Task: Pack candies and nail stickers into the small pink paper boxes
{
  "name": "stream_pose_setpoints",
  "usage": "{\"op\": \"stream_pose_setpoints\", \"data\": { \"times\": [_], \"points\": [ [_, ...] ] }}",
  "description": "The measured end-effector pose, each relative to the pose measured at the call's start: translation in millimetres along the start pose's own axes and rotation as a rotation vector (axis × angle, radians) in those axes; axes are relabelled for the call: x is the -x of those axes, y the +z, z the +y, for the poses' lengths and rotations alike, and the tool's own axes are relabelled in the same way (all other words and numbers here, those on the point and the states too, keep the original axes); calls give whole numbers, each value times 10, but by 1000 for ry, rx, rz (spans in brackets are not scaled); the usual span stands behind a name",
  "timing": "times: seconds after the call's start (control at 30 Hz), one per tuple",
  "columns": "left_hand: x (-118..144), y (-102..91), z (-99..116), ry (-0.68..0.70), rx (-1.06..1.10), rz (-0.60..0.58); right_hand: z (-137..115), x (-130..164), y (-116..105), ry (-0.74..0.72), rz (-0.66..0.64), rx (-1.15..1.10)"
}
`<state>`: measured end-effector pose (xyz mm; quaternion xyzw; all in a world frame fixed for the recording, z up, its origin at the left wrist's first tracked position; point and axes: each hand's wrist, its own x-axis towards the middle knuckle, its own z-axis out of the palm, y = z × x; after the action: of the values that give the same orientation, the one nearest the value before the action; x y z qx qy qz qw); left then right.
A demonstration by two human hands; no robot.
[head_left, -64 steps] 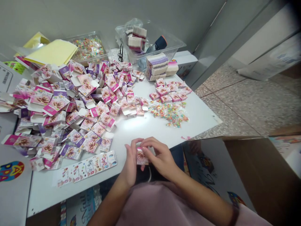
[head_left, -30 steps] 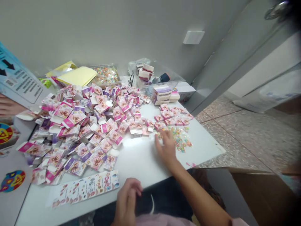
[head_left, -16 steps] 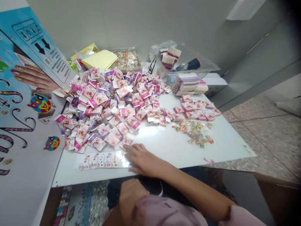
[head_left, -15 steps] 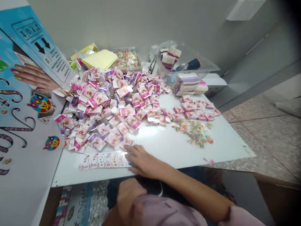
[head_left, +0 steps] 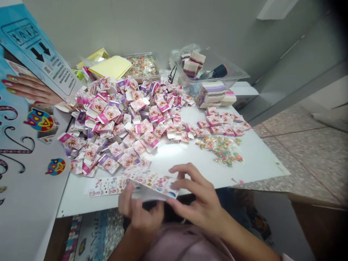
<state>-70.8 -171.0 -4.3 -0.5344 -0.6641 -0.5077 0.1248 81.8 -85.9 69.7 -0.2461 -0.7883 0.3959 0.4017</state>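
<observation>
A thin strip printed with small colourful nail designs [head_left: 156, 181], which looks like a sticker strip, is raised and tilted above the table's front edge. My right hand [head_left: 199, 201] pinches its right end between thumb and fingers. At its lower left, my left hand [head_left: 143, 215] has curled fingers against the strip; they are slightly blurred. A similar printed strip [head_left: 104, 186] lies flat on the white table, partly covered on its right. Behind it spreads a big heap of small pink and purple printed boxes [head_left: 116, 123], many with open flaps.
Small clear packets of coloured bits [head_left: 224, 150] lie at right, below rows of closed little boxes [head_left: 220, 123]. Stacked strips [head_left: 213, 94] stand by a clear tray [head_left: 233, 74]. Another tray of packets [head_left: 144, 67] and yellow paper [head_left: 111, 67] are behind. A large printed carton [head_left: 35, 145] stands left.
My right hand has lifted a printed strip off the table and moved right with it. My left hand has come up from my lap to the strip. The view has shifted slightly.
</observation>
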Motion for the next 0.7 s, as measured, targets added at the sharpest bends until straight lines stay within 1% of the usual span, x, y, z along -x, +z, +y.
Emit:
{"op": "stream_pose_setpoints", "data": {
  "times": [0.03, 0.07, 0.1, 0.13, 0.2, 0.27, 0.3, 0.33, 0.43, 0.47, 0.5, 0.53, 0.57, 0.6, 0.63, 0.67, 0.7],
  "points": [
    [-110, 42, 59, 78, 53, -84, -21, 12, -66, 18, -8, 3],
    [-218, 84, 113, 101, 122, -252, -27, 26, -129, 44, -16, -12],
    [-317, 128, 165, 97, 213, -379, -20, 41, -188, 69, -22, -35],
    [-400, 172, 213, 57, 320, -485, -3, 58, -243, 84, -24, -52],
    [-511, 253, 305, -109, 497, -607, 52, 95, -342, 80, -20, -50],
    [-562, 315, 388, -323, 603, -701, 116, 141, -423, 78, 9, -7],
    [-572, 337, 424, -419, 629, -768, 148, 165, -456, 103, 60, 17],
    [-575, 356, 452, -485, 651, -844, 179, 188, -485, 147, 141, 40],
    [-536, 414, 484, -607, 707, -1055, 263, 241, -541, 311, 464, 104],
    [-509, 442, 479, -669, 756, -1111, 286, 251, -552, 336, 522, 120],
    [-478, 474, 470, -758, 826, -1142, 307, 258, -559, 321, 528, 132],
    [-446, 508, 460, -864, 909, -1136, 325, 264, -564, 264, 483, 143],
    [-417, 543, 451, -978, 994, -1089, 340, 269, -566, 184, 381, 156],
    [-393, 575, 445, -1084, 1071, -1009, 353, 275, -566, 96, 236, 174],
    [-378, 601, 441, -1178, 1133, -904, 364, 283, -563, 14, 73, 199],
    [-371, 621, 441, -1259, 1172, -789, 374, 292, -558, -50, -80, 230],
    [-370, 636, 442, -1324, 1190, -696, 384, 305, -548, -91, -202, 264]
  ]
}}
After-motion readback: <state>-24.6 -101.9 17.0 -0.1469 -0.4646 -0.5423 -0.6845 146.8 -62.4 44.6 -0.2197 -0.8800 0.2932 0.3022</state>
